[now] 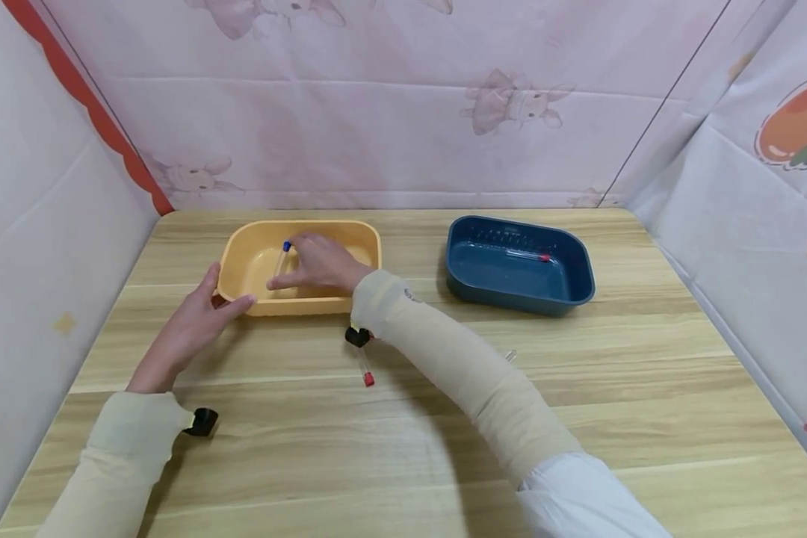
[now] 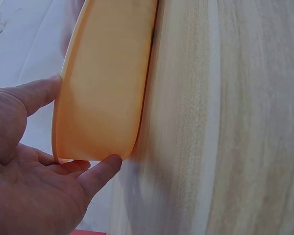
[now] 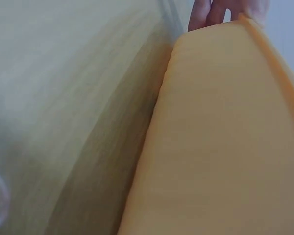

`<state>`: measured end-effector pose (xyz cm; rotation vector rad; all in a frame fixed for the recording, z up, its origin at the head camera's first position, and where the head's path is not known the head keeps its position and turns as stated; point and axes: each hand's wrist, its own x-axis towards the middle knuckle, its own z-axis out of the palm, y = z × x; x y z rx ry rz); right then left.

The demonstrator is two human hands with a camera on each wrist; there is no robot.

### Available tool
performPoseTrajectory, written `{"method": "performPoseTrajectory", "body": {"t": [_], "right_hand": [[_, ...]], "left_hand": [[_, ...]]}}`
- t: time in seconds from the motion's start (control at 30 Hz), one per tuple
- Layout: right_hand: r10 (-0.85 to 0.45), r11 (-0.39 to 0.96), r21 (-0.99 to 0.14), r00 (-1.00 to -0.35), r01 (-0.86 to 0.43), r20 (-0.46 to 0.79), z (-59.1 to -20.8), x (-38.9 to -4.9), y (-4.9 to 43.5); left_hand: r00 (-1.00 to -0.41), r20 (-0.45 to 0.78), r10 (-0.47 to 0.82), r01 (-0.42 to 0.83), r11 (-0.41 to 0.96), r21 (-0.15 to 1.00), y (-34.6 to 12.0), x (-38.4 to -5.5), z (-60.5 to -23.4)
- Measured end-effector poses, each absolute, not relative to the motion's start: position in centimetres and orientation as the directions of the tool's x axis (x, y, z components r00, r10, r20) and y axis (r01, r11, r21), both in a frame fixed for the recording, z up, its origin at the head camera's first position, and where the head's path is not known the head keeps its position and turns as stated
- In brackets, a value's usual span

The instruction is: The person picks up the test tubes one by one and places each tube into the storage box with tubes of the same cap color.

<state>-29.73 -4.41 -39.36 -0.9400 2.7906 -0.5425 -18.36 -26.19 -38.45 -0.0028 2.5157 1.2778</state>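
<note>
A yellow plastic basin (image 1: 296, 305) stands at the back left of the table. My left hand (image 1: 191, 325) holds its near left corner; in the left wrist view the thumb is at the rim and the fingers lie against the end wall of the basin (image 2: 105, 88). Inside the basin's opening, my right hand (image 1: 323, 263) has a clear tube with a blue cap (image 1: 286, 246) between thumb and fingers. The basin's outer wall (image 3: 220, 127) fills much of the right wrist view and hides the right hand there. A red-capped tube (image 1: 368, 379) lies on the table below the right wrist.
A dark blue basin (image 1: 521, 301) stands at the back right, with a red-capped tube (image 1: 531, 256) lying in it. The end of another clear tube (image 1: 510, 356) shows beside the right sleeve. Printed cloth (image 1: 403, 134) hangs behind the table and along both sides.
</note>
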Motion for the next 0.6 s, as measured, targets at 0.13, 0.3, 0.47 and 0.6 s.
{"method": "performPoseTrajectory", "body": {"t": [0.13, 0.3, 0.47, 0.6], "right_hand": [[-0.609, 0.749, -0.340, -0.793, -0.569, -0.014, -39.3, -29.6, -4.5], [-0.618, 0.749, -0.324, -0.786, -0.578, -0.028, -39.0, -29.5, -4.3], [-0.606, 0.748, -0.373, -0.794, -0.549, -0.046, -38.9, -29.3, -3.8], [-0.607, 0.728, -0.424, -0.794, -0.539, -0.032, -38.6, -29.2, -2.8]], "left_hand": [[-0.954, -0.260, 0.152, -0.123, 0.590, 0.798, -26.2, -18.2, -38.5], [-0.955, -0.250, 0.159, -0.113, 0.587, 0.802, -26.2, -18.2, -38.4], [-0.951, -0.269, 0.150, -0.131, 0.593, 0.795, -26.2, -18.2, -38.4], [-0.948, -0.288, 0.133, -0.152, 0.606, 0.781, -26.2, -18.2, -38.3]]}}
